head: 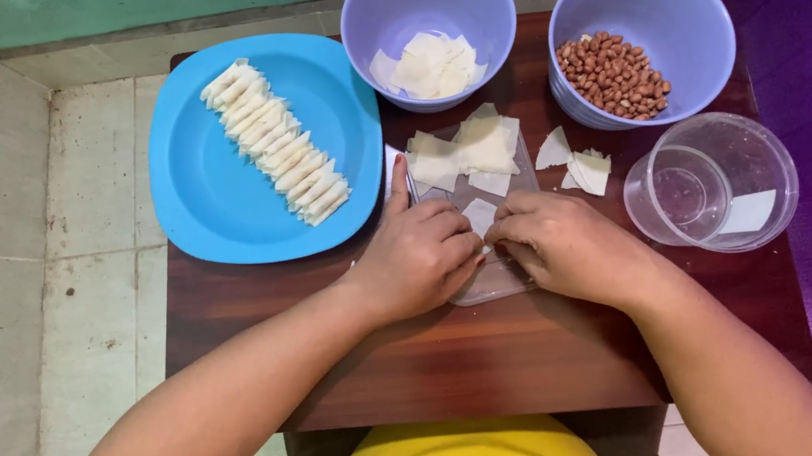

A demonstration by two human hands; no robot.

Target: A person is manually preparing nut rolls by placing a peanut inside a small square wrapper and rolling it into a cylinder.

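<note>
Currently, a small dough square is pinched between both hands.
Left hand and right hand fingertips are clamped together; even, gentle pressure is advised.

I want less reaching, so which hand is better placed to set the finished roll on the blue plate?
Probably the left hand: the blue plate with its row of rolls lies on its side; the right hand sits farther away.

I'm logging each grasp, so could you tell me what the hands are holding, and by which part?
Both the left hand and right hand pinch one small white square dough wrapper between their fingertips at its lower edge, over a clear plastic sheet.
</note>
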